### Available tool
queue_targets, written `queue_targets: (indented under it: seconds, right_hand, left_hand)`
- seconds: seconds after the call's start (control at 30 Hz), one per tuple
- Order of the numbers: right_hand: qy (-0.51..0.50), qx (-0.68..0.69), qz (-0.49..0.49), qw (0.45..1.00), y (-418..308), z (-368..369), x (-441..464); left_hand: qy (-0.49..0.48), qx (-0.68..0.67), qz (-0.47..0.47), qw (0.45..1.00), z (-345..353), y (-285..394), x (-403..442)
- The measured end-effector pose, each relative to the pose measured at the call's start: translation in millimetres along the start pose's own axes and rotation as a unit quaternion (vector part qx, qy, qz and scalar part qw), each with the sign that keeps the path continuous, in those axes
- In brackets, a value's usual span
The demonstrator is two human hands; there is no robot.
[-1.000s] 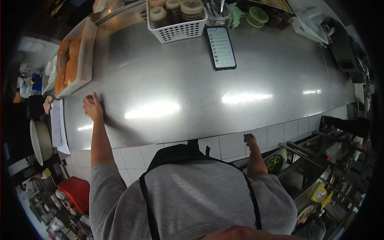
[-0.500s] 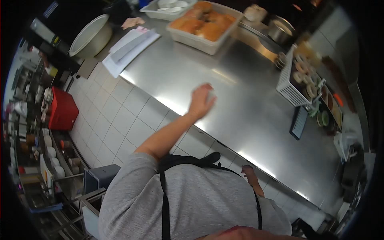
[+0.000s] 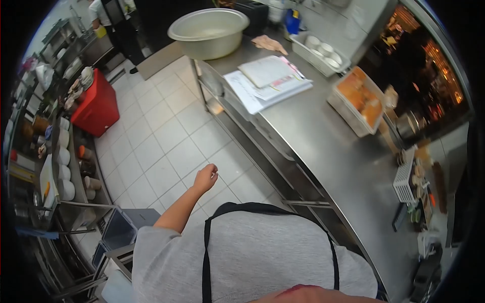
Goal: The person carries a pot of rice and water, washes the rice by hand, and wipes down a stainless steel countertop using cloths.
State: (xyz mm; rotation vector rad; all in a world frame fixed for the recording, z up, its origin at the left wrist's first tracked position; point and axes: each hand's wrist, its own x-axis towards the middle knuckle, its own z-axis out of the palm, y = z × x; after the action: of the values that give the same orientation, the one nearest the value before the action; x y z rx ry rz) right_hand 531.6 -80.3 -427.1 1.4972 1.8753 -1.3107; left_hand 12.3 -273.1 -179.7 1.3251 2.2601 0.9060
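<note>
My left hand (image 3: 206, 178) hangs over the tiled floor, its fingers loosely curled in with nothing visible in them. It touches nothing. To its right runs the steel counter (image 3: 323, 146), with a gap between. On the counter's near corner lie papers and a clipboard (image 3: 268, 78). A large pale basin (image 3: 208, 35) stands behind them at the counter's left end. Farther right is a white tub (image 3: 348, 112) of bread rolls (image 3: 361, 96). My right hand is out of view, hidden by my body.
A red bin (image 3: 98, 103) stands on the floor to the left, beside shelves of stacked white bowls (image 3: 64, 171). A grey bin (image 3: 121, 230) is close on my left. At the far right are a white basket (image 3: 404, 174) and a phone (image 3: 399, 217). Another person (image 3: 113, 25) stands at the back left.
My view has turned left, so the counter now sits farther right. My left hand has moved off the counter to over the floor, its fingers more curled. My right hand has left the view.
</note>
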Motion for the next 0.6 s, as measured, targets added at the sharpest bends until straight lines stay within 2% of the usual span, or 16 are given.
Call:
queue_targets:
  seconds: [0.1,0.2,0.27,0.3,0.4,0.47,0.5,0.53,0.6]
  right_hand:
    - [-0.06,-0.109,-0.148,0.981,-164,-34,-25]
    - [-0.087,-0.148,-0.209,0.963,-278,-48,9]
    - [-0.07,-0.184,-0.256,0.947,-343,-55,39]
    - [-0.052,-0.194,-0.274,0.941,-375,-56,54]
    - [-0.044,-0.21,-0.297,0.93,-455,-57,101]
    - [-0.044,-0.199,-0.317,0.926,-494,-57,130]
    - [-0.049,-0.261,-0.328,0.907,-507,-56,153]
    - [-0.069,-0.317,-0.326,0.888,-510,-43,155]
    - [-0.104,-0.345,-0.297,0.884,-526,-40,167]
  left_hand:
    - [0.042,-0.032,-0.103,0.993,-36,-44,-10]
    - [0.034,-0.083,-0.141,0.986,-32,-59,-1]
    - [-0.012,-0.154,-0.088,0.984,-31,-52,21]
    - [-0.041,-0.149,-0.078,0.985,-34,-48,35]
    - [-0.077,-0.161,-0.052,0.983,-48,-49,74]
    - [-0.069,-0.107,-0.023,0.992,-69,-66,102]
    - [-0.074,-0.109,-0.065,0.989,-84,-70,117]
    - [-0.065,-0.096,-0.062,0.991,-104,-66,130]
    - [-0.041,-0.104,-0.062,0.992,-137,-57,160]
